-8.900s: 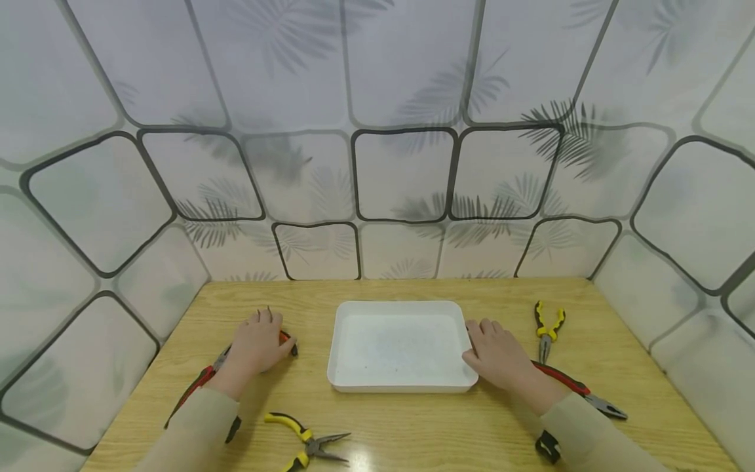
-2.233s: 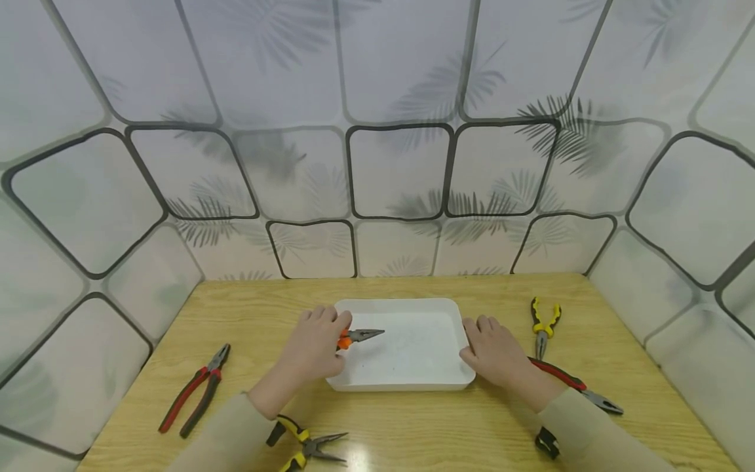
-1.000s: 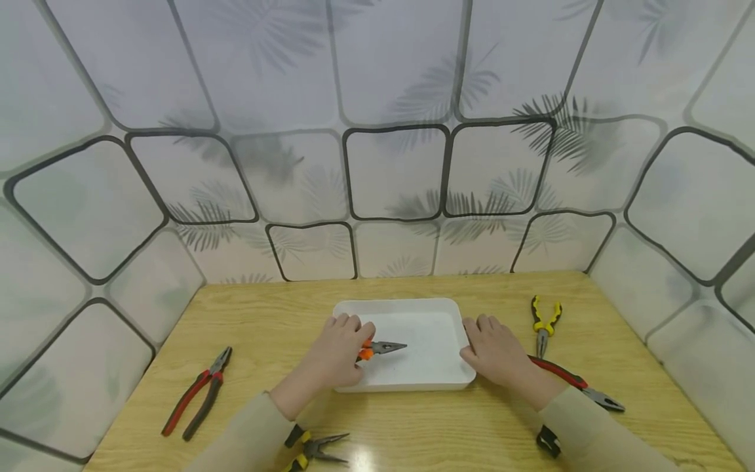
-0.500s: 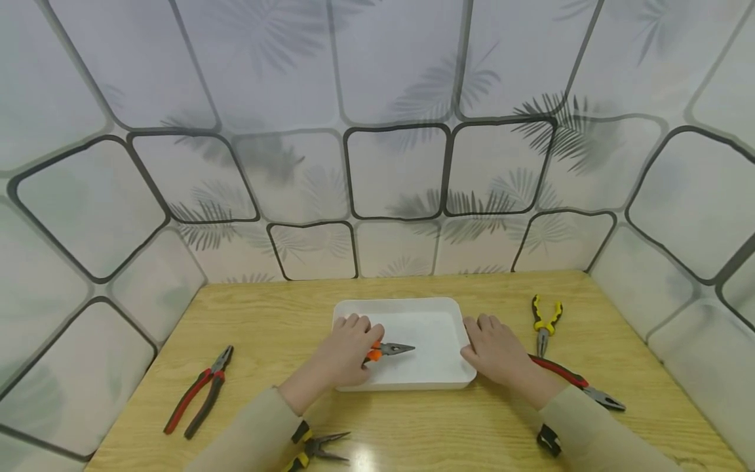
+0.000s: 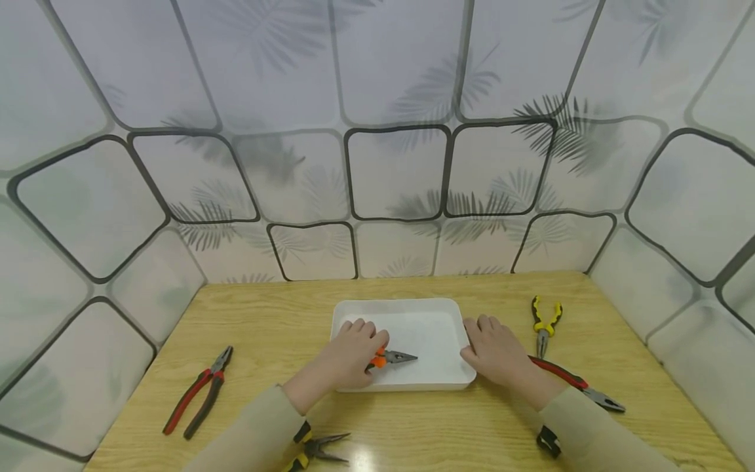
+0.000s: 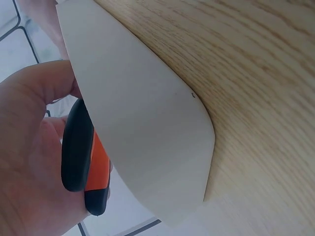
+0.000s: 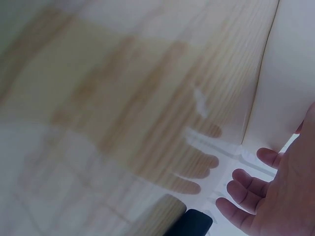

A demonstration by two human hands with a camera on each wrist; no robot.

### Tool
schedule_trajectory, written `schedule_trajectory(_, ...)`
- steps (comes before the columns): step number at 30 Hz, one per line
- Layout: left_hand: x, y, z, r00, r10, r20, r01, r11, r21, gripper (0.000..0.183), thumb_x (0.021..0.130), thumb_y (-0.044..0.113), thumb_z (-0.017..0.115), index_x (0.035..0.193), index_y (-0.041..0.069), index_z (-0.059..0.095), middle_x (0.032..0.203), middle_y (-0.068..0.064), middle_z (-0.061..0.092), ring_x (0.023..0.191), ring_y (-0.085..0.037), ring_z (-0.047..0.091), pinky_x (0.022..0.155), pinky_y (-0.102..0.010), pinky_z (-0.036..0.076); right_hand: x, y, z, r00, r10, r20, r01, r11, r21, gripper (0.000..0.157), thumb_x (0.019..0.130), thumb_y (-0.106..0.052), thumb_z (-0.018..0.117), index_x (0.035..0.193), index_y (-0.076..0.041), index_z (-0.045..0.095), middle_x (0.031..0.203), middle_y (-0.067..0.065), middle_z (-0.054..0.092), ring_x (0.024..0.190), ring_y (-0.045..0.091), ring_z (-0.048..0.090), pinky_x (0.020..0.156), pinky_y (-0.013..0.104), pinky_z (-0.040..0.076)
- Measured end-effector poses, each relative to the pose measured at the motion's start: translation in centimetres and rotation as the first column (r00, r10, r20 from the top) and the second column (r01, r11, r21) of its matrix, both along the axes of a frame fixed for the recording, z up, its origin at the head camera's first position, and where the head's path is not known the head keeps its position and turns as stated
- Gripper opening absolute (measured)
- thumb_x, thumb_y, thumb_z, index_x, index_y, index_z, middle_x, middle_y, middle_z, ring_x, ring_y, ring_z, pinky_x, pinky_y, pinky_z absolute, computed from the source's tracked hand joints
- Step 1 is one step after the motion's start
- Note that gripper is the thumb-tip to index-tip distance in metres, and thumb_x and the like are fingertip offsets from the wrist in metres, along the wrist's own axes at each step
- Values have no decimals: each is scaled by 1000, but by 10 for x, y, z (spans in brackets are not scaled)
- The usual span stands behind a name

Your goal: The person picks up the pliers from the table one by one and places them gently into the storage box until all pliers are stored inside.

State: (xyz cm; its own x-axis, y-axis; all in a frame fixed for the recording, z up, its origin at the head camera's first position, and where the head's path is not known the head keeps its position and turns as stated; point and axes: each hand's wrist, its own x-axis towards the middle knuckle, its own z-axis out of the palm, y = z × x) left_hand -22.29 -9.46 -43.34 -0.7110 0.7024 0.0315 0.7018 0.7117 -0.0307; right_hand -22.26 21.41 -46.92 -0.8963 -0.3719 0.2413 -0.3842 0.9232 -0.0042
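My left hand (image 5: 354, 357) grips the handles of long-nose pliers (image 5: 401, 357) with orange and black grips. Their grey jaws point right over the floor of a white tray (image 5: 407, 305). In the left wrist view, the tray wall (image 6: 133, 108) stands in front of the pliers' handles (image 6: 78, 147); whether the pliers touch the tray floor cannot be told. My right hand (image 5: 497, 351) rests at the tray's right rim. In the right wrist view, the fingers of that hand (image 7: 275, 196) hang loosely beside the tray wall (image 7: 290, 73), and its thumb is mostly hidden.
Red-and-black pliers (image 5: 203, 390) lie at the left. Yellow-and-black pliers (image 5: 315, 448) lie in front, partly under my left sleeve. At the right are yellow-and-black pliers (image 5: 545, 328) and red-handled pliers (image 5: 598, 396), partly beneath my right arm. A patterned wall surrounds the wooden table (image 5: 413, 426).
From the table's left, my left hand has carried the orange-handled pliers rightward over the tray, lately shifting slightly right and nearer. My right hand has stayed at the rim.
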Motion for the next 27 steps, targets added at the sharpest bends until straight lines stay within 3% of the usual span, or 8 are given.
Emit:
schedule_trajectory(22, -3, 4, 0, 999, -19, 39, 22, 998, -59, 40, 78, 32, 73, 112, 24, 52, 93, 7, 47, 81, -12, 38, 72, -28, 31, -2, 1, -4, 1000, -18, 16, 18, 1000, 14, 45, 83, -25, 54, 121, 0, 51, 88, 10, 48, 72, 20, 39, 62, 33, 35)
schedule_trajectory(27, -4, 4, 0, 998, -1, 69, 2, 1000, -9, 35, 80, 31, 71, 111, 23, 54, 93, 7, 49, 81, -12, 39, 73, -29, 31, -2, 1, -4, 1000, -17, 16, 17, 1000, 8, 46, 82, -24, 54, 121, 0, 51, 88, 10, 48, 72, 20, 39, 62, 33, 36)
